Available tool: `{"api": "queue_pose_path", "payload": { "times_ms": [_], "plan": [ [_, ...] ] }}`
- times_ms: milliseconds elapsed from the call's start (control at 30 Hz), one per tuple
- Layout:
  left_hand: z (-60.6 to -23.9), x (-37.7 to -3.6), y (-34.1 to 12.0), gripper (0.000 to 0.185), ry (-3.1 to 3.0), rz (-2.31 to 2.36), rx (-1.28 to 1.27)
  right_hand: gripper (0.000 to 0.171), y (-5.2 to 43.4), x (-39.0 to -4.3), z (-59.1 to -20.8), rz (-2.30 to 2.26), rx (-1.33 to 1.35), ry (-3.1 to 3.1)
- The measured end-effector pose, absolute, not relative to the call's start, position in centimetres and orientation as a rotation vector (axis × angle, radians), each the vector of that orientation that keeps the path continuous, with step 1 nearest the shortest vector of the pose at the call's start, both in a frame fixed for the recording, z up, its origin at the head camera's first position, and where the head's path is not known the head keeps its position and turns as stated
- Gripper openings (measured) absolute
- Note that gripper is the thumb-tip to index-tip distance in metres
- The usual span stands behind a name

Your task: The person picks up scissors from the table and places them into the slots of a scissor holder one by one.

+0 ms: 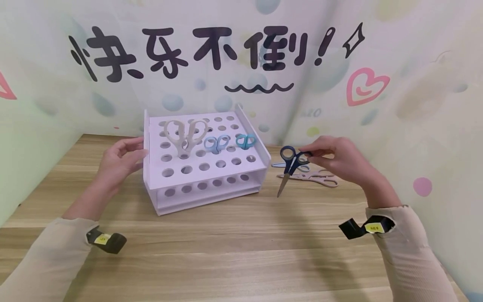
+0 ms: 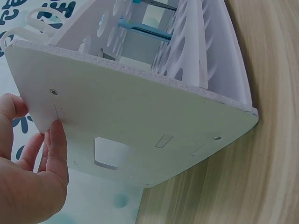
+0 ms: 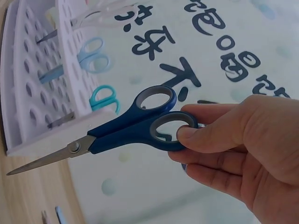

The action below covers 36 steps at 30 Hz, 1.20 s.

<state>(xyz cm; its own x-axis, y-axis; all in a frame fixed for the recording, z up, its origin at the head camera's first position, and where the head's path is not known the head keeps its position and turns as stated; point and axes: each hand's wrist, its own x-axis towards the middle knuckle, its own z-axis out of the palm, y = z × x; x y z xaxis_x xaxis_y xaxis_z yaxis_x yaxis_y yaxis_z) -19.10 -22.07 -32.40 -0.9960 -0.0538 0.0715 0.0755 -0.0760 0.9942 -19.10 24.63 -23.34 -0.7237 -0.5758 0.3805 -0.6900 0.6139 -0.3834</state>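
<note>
Left hand, mine: fingers extended, tips touching the side panel, not clamped.

White perforated rack: holds, in order, white-handled scissors, light-blue scissors, teal scissors, all loops up.

Navy-handled scissors: in the air just beside the rack's right side, point downward, blades together.

Pale-blue scissors and pink scissors: lying on the wood-grain table behind the navy pair.

Right hand, mine: thumb and fingers pinching one navy loop.

Risks, as I judge: a single-loop hold may let the blades swing or slip; too firm a left push could skew the rack.

Obscured: part of the pale-blue pair, behind the navy handles; the right wrist view cuts off the table pairs.
</note>
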Motion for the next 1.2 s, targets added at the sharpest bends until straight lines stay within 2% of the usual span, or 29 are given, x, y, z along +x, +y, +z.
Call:
{"api": "queue_pose_path", "payload": {
  "times_ms": [300,767,1200],
  "plan": [
    [-32.4,-19.1,-22.2,0.027,-2.072,-2.235,-0.014,0.032,22.0,-19.9,-21.1,0.773,1.143,-2.587],
    [-32.4,-19.1,-22.1,0.03,-2.069,-2.243,-0.006,0.027,19.0,-21.2,-17.6,0.798,1.116,-2.492],
    [-32.4,-19.2,-22.0,0.028,-2.065,-2.25,-0.014,0.026,18.0,-22.4,-16.8,1.021,1.073,-2.348]
  ]
}}
